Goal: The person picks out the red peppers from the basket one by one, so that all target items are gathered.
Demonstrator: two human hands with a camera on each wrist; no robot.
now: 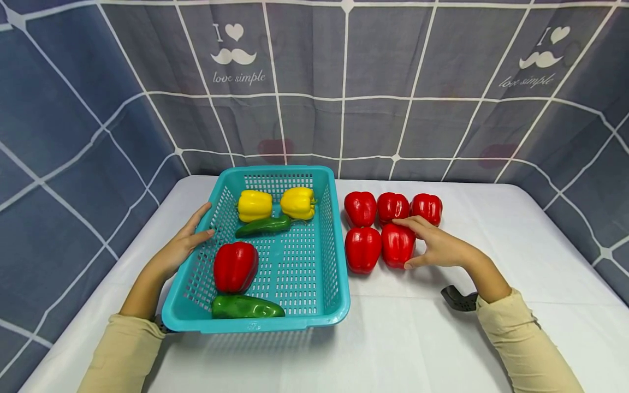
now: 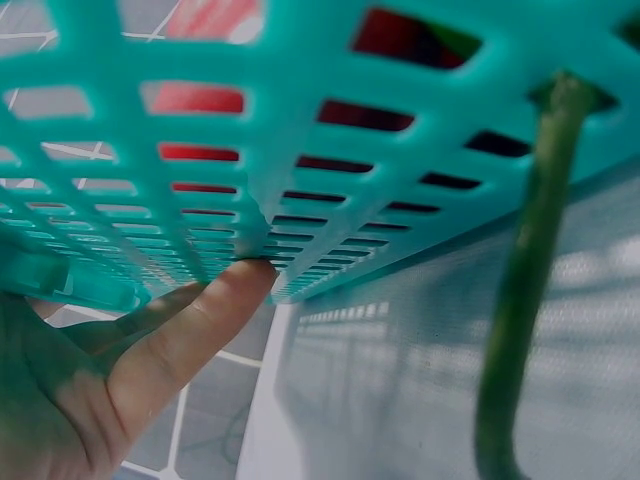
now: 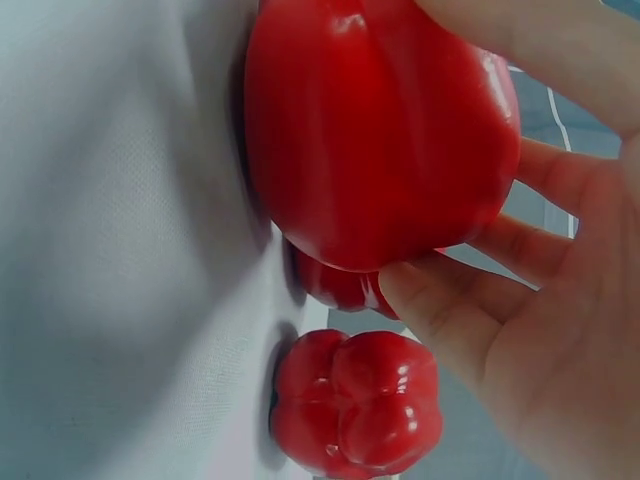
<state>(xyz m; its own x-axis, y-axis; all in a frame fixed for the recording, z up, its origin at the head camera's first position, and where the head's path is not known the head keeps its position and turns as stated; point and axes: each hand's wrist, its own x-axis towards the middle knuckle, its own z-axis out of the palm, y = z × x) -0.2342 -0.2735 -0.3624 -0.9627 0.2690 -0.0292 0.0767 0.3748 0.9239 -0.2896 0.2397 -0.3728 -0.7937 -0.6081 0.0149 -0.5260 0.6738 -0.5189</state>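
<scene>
The turquoise plastic basket [image 1: 314, 325] stands on the left of the table, holding two yellow bell peppers [image 1: 254, 206], a red bell pepper [image 1: 236, 267] and two long green peppers [image 1: 247, 307]. My left hand [image 1: 184, 245] grips its left side, thumb at the rim; in the left wrist view, fingers [image 2: 190, 345] press the perforated wall. A green stem [image 2: 525, 290] pokes out through a hole there. With thumb and fingers around its right side, my right hand [image 1: 439, 245] holds a red bell pepper [image 1: 397, 245], the front right one of a group.
Beside the held pepper sits another red bell pepper [image 1: 362, 250]. Behind them stand three more in a row, the rightmost red bell pepper [image 1: 426, 209] at its end. A grey checked curtain [image 1: 373, 125] encloses the white table [image 1: 393, 338] at the back and sides.
</scene>
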